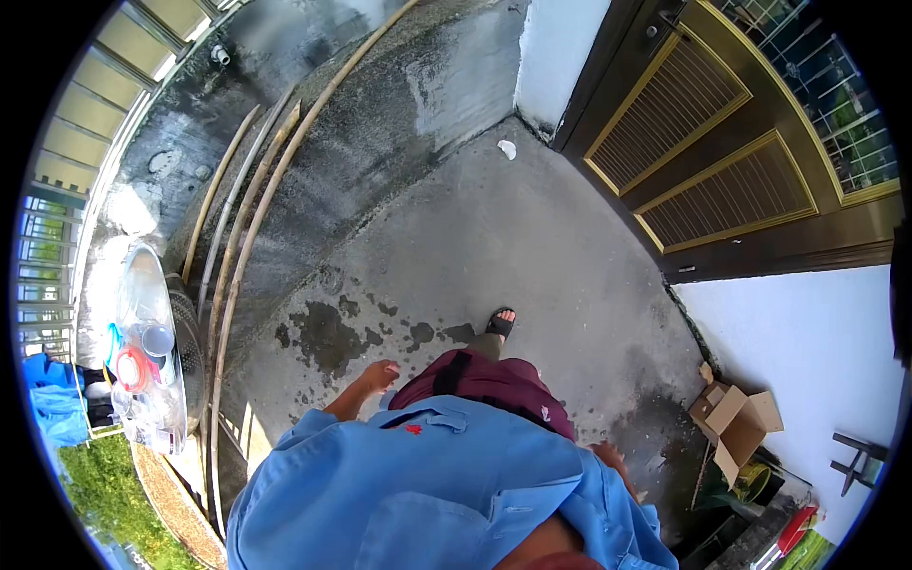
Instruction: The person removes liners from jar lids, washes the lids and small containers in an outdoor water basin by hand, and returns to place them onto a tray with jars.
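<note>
My left hand [381,375] hangs at the left side of my body, over wet spots on the concrete floor. Its fingers are slightly curled, and nothing can be made out in them. On the other side, my right hand [608,454] hangs beside the blue shirt [446,475]; its fingers are small and partly hidden, so their pose is unclear. Maroon shorts [513,380] show between the hands. One foot in a black sandal [501,324] stands on the grey floor [456,237].
Long wooden poles [258,218] lean along the left wall, near a metal basin [152,249] holding plastic containers. A brown door [722,171] stands at the upper right. An open cardboard box [736,427] lies at the lower right. A white scrap [507,149] lies near the far corner.
</note>
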Demonstrator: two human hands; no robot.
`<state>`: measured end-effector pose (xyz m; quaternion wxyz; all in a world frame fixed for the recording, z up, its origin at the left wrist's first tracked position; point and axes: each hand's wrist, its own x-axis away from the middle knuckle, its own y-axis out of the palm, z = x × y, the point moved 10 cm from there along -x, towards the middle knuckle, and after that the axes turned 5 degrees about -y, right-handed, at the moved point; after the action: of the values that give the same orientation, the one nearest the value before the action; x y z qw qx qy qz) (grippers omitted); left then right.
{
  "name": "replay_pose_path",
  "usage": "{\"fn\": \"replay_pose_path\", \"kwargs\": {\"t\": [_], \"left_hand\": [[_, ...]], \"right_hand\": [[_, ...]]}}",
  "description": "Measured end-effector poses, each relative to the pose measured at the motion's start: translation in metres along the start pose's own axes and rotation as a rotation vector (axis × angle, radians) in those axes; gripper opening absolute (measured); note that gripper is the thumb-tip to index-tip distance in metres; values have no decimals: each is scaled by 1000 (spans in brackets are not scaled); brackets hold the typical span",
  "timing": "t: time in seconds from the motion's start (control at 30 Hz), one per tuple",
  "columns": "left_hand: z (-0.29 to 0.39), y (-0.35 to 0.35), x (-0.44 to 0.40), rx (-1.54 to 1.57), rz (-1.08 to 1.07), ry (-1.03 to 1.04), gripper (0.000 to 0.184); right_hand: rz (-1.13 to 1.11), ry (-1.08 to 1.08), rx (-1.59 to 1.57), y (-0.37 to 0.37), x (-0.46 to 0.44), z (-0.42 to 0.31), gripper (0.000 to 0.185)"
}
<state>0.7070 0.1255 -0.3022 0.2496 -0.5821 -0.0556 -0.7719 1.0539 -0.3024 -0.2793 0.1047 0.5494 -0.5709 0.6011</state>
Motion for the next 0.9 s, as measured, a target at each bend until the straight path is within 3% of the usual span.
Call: {"fn": "replay_pose_path", "kwargs": {"t": [0.03,0.07,0.1,0.2,0.23,0.33,0.4,0.43,0.47,0.53,0.63,0.67,0.7,0.73,0.83,0.9], "left_hand": [[21,8,-12,-30,-40,38,30],[43,10,-24,-161,-17,152,31],[58,12,-24,-183,-25,169,31],[128,6,-29,-163,61,229,30],[145,6,-28,-74,63,199,30],[184,11,-32,114,122,167,30],[186,19,-30,261,236,198,30],[194,27,-18,288,320,185,30],[196,38,-13,344,399,184,30],[167,70,-3,472,526,134,30],[139,155,2,551,501,28,28],[131,188,5,583,473,-4,26],[132,219,30,662,399,-230,24],[116,257,25,644,346,-315,23],[96,326,15,376,465,-138,23],[101,354,16,421,522,-67,24]], "right_hand": [[78,149,168,-22,9,13,38],[295,120,-9,-29,-2,50,32],[311,138,-25,-43,-5,57,32],[476,143,-864,-108,-44,75,21],[489,114,-857,-141,-65,70,21],[435,-99,-783,-256,-115,27,19],[530,-416,-563,-358,-155,-22,17],[529,-554,-672,-395,-185,-31,17],[486,-553,-630,-437,-211,-46,15],[416,-717,-666,-518,-225,-107,13],[382,-902,-541,-614,-241,-173,16],[489,-959,-420,-648,-241,-191,17],[545,-1072,-322,-677,-238,-210,18],[616,-1097,-217,-703,-241,-223,18],[830,-1193,2,-760,-225,-265,23],[1076,-1207,313,-787,-230,-283,30]]}}
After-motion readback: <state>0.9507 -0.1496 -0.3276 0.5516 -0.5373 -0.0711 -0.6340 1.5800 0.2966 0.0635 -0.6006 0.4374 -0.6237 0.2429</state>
